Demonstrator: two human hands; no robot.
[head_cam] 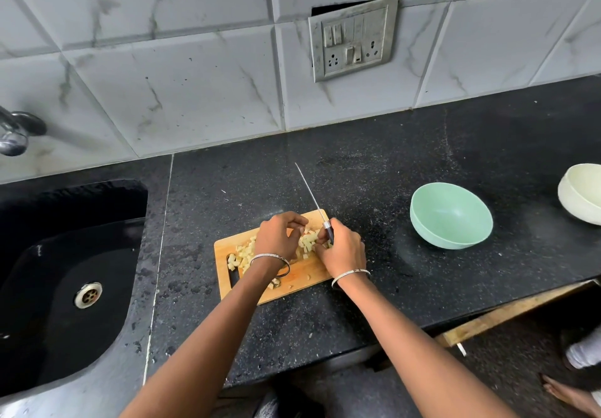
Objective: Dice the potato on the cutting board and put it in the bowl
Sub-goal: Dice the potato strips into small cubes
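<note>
A wooden cutting board lies on the black counter, covered with pale diced potato pieces. My left hand hovers over the heap with its fingers curled around some potato cubes. My right hand grips the dark handle of a knife, whose thin blade points up and away toward the wall. Between the two hands sits a small pile of cubes. A mint green bowl stands empty on the counter to the right of the board.
A black sink with a steel drain lies to the left, a tap above it. A cream bowl stands at the far right edge. A switch plate hangs on the tiled wall. Someone's foot shows at the bottom right.
</note>
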